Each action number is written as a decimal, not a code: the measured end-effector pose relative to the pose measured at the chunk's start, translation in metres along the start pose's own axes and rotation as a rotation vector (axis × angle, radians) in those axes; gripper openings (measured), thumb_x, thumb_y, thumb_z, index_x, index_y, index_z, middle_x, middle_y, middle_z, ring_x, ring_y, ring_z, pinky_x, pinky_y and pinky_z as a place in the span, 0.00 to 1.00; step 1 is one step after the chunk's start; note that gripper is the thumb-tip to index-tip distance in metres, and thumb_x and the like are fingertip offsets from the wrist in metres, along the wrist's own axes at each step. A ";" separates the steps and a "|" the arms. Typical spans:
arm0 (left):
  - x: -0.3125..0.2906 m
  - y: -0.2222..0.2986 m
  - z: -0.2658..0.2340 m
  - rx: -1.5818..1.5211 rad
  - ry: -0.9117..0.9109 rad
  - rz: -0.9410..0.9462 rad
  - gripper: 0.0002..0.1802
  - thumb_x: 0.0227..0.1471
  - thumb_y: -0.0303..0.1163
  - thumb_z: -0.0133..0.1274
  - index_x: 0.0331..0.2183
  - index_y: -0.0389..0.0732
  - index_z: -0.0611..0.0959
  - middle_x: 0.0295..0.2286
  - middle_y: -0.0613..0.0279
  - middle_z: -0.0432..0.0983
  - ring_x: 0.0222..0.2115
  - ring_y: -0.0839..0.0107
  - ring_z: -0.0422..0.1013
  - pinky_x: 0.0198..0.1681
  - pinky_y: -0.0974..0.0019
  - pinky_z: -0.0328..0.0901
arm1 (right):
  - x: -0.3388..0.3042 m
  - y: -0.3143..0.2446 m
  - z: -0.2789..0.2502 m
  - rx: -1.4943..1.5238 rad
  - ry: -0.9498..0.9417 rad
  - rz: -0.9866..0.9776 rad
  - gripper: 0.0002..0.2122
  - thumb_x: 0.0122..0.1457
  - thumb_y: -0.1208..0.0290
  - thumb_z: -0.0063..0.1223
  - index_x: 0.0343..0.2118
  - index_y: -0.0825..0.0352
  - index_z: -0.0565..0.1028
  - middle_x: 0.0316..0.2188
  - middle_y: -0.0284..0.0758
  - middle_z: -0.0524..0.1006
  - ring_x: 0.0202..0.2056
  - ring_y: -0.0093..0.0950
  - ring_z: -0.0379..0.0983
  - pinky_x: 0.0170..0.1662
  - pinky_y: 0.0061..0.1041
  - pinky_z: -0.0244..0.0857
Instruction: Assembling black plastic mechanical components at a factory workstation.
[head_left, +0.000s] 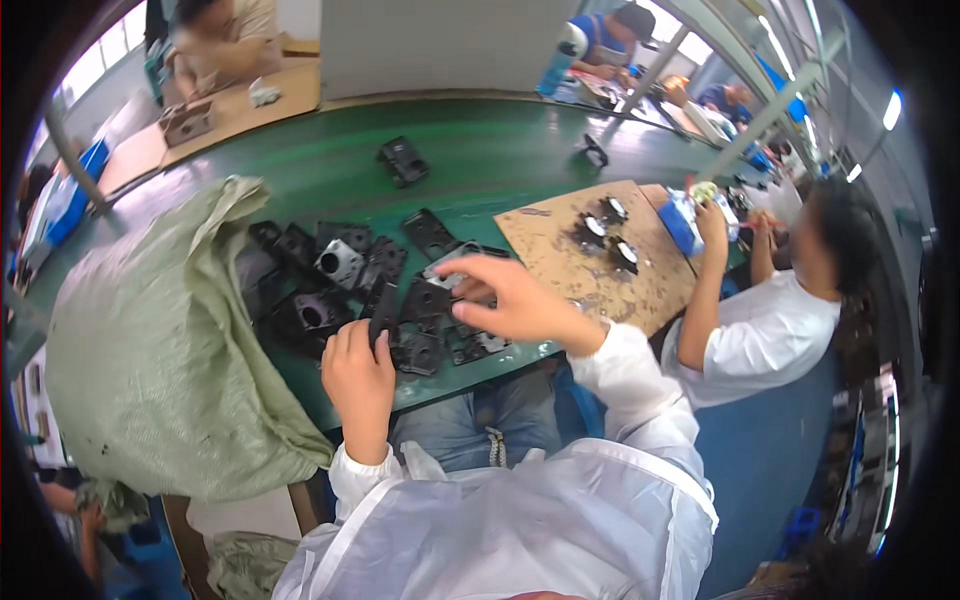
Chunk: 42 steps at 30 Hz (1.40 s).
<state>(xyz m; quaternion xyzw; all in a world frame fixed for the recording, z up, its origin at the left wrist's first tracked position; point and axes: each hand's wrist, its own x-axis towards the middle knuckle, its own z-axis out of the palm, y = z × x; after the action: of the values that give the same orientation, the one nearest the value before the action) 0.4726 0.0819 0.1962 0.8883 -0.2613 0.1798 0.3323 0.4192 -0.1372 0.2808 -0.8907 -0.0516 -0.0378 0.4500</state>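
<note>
My left hand (358,375) is closed around the lower end of a black plastic part (383,304), which stands up from the fingers. To its right, my right hand (525,303) hovers over several black parts, thumb and fingers apart, with nothing visible in its grasp. Beneath it lie a black housing (424,300) and a flat black piece (430,232). A pile of similar black housings (312,312) spreads to the left, one of them with a silvery square face (342,262).
A bulging green woven sack (150,350) leans on the green bench (480,140) at left. A worn brown board (545,235) bears round black-and-white parts (622,255). Farther off lie a black housing (403,160) and a small black bracket (592,150). A co-worker (770,320) sits close at right.
</note>
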 end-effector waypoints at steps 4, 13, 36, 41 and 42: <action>0.003 0.061 -0.002 -0.442 0.004 0.074 0.12 0.45 0.27 0.60 0.35 0.36 0.80 0.33 0.56 0.79 0.30 0.58 0.73 0.36 0.62 0.68 | -0.071 0.008 0.019 0.437 0.251 0.135 0.26 0.56 0.76 0.54 0.59 0.66 0.64 0.47 0.42 0.74 0.44 0.33 0.73 0.48 0.29 0.68; 0.048 0.210 0.056 -0.754 -0.727 0.305 0.08 0.45 0.27 0.58 0.26 0.31 0.82 0.19 0.56 0.76 0.20 0.61 0.69 0.27 0.63 0.66 | -0.190 0.075 -0.003 0.997 1.098 -0.078 0.27 0.61 0.65 0.46 0.62 0.67 0.57 0.52 0.49 0.70 0.50 0.38 0.73 0.53 0.32 0.67; 0.137 0.257 0.241 -0.002 -0.385 0.338 0.11 0.49 0.33 0.54 0.30 0.35 0.84 0.29 0.46 0.79 0.29 0.47 0.74 0.34 0.51 0.66 | -0.264 0.070 -0.001 1.111 1.114 -0.377 0.33 0.58 0.55 0.41 0.67 0.62 0.53 0.59 0.52 0.64 0.52 0.38 0.70 0.52 0.31 0.67; 0.117 0.227 0.159 -0.093 0.167 0.449 0.10 0.50 0.33 0.54 0.29 0.36 0.83 0.29 0.51 0.76 0.28 0.52 0.71 0.36 0.53 0.63 | -0.245 0.086 0.002 1.378 1.073 -0.404 0.32 0.57 0.59 0.45 0.66 0.59 0.55 0.60 0.50 0.63 0.55 0.39 0.68 0.53 0.32 0.67; 0.112 0.219 0.146 -0.188 0.169 0.421 0.09 0.51 0.33 0.54 0.29 0.36 0.82 0.28 0.54 0.74 0.28 0.56 0.69 0.36 0.56 0.63 | -0.240 0.090 0.004 1.382 1.056 -0.402 0.32 0.57 0.59 0.45 0.66 0.59 0.55 0.60 0.50 0.63 0.55 0.39 0.68 0.53 0.32 0.67</action>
<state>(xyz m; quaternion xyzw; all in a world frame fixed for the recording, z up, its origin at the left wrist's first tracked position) 0.4558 -0.1972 0.2555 0.7613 -0.4273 0.2937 0.3894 0.1925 -0.2011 0.1794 -0.2612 -0.0040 -0.4816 0.8366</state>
